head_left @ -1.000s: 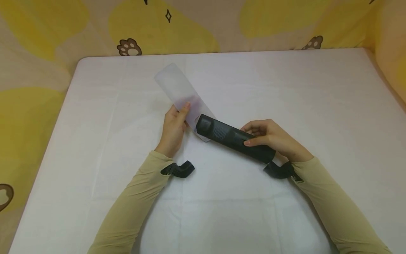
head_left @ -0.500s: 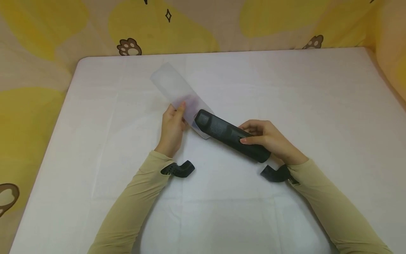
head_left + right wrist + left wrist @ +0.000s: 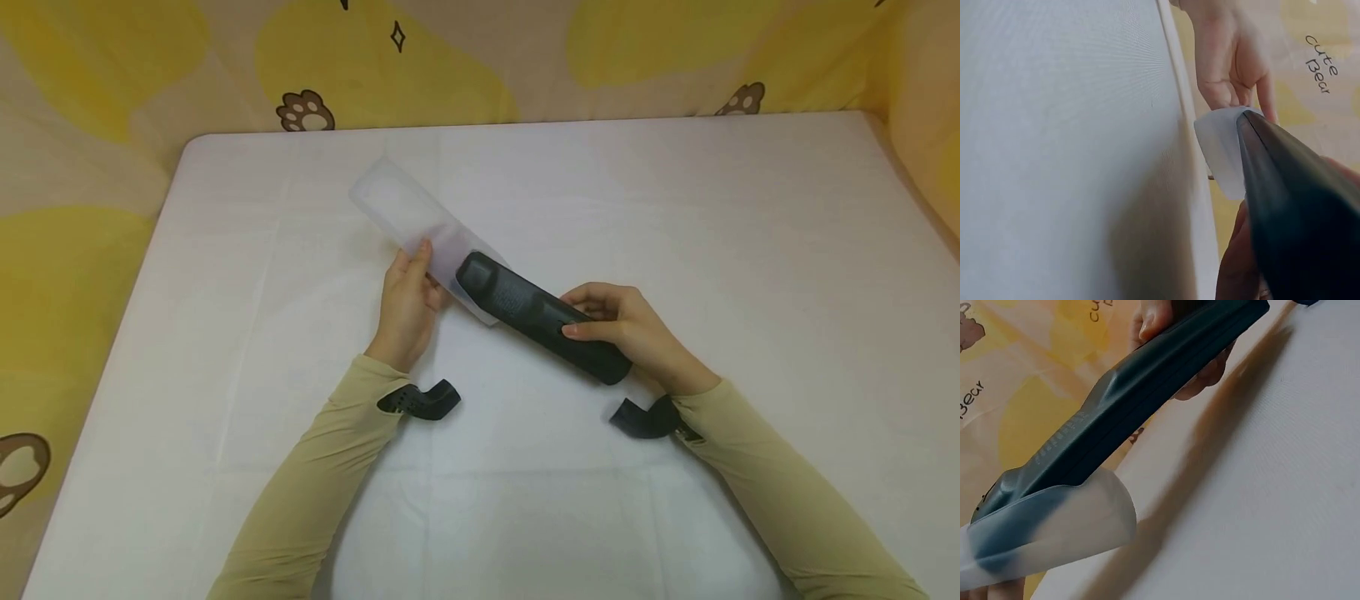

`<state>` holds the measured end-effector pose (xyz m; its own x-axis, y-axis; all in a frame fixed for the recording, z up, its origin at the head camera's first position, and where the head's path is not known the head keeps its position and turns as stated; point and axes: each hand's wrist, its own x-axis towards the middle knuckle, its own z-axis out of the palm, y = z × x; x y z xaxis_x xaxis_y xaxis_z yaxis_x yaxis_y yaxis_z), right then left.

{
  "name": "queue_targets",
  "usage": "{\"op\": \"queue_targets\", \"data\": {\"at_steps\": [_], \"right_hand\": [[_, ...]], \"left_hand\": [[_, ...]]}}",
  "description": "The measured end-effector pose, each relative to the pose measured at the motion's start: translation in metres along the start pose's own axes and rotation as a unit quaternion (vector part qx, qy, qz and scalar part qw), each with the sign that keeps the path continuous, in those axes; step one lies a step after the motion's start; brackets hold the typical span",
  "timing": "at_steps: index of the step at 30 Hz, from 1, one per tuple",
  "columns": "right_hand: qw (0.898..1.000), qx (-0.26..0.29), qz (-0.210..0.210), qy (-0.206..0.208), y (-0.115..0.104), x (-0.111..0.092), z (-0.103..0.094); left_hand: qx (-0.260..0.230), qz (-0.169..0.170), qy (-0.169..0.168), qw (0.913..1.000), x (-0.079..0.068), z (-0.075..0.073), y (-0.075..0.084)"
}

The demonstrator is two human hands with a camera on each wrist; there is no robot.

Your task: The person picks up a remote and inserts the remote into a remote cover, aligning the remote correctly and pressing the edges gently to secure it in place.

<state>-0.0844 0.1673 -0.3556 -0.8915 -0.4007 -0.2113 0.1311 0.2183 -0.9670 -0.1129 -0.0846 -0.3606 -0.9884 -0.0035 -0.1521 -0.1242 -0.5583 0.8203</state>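
A dark remote control [image 3: 543, 317], its small-print back face up, slants across the middle of the head view. My right hand [image 3: 633, 329] grips its near right end, thumb along the top edge. In my left hand [image 3: 407, 308] is a translucent cover [image 3: 393, 200], pinched by its side between thumb and fingers. The remote's far end meets the cover's near end; in the left wrist view that end shows dimly through the cover's wall [image 3: 1094, 519]. How deep it sits inside, I cannot tell. Fingers under the remote are partly hidden.
Both things are held above a white table [image 3: 525, 517], with a shadow below them in the wrist views. A yellow patterned cloth [image 3: 480, 58] hangs along the back and sides. Black wrist mounts [image 3: 423, 402] stick out from both sleeves.
My right hand and the remote have shifted a little to the left and the remote's far end has risen. The cover has tilted further left in my left hand, whose grip stays.
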Motion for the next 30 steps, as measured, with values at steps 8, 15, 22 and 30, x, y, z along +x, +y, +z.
{"op": "queue_targets", "data": {"at_steps": [8,15,22,30], "right_hand": [[1.0,0.005,-0.016,0.003,0.002,0.001,0.001],[1.0,0.011,-0.015,0.008,0.003,0.001,0.002],[0.999,0.039,-0.018,0.01,0.005,0.001,0.004],[0.995,0.095,-0.002,0.011,0.006,0.001,0.008]], "left_hand": [[-0.044,-0.066,-0.045,0.9959,-0.002,0.001,-0.004],[-0.049,-0.058,-0.055,0.9956,-0.003,0.003,-0.007],[-0.057,-0.045,-0.064,0.9953,-0.004,0.005,-0.011],[-0.064,-0.046,-0.074,0.9942,-0.007,0.007,-0.013]]}}
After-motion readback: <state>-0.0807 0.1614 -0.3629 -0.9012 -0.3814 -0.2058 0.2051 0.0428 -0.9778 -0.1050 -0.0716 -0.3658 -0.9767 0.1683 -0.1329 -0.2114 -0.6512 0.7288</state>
